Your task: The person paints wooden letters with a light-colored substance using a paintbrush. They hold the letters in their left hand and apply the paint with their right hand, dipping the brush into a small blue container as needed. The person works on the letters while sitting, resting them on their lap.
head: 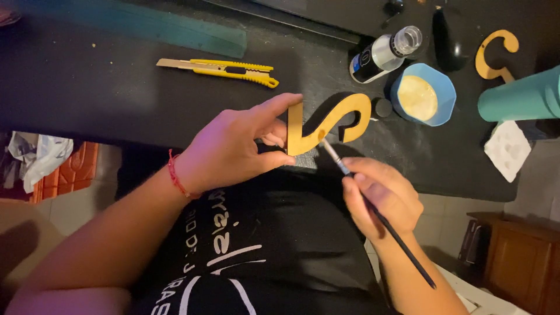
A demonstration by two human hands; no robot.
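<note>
Gold paint going on a cut-out letter

Left hand [236, 146] pinches the flat gold letter [326, 123] by one end, just over the worktop [87, 87] edge; right hand [382, 195] is closed on a thin paintbrush [373, 210], tip touching it. Looks light, stiff, maybe wet; edges seem the safest hold.

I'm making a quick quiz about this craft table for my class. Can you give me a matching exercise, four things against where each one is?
Things:
1. gold letter cutout
2. paintbrush
3. yellow utility knife
4. blue bowl

Places:
A. lying alone on the black table, above the left hand
B. pinched in the left hand
C. gripped in the right hand, tip at the cutout
D. beside the tipped bottle, holding gold paint

Pairs: 1-B, 2-C, 3-A, 4-D
</note>
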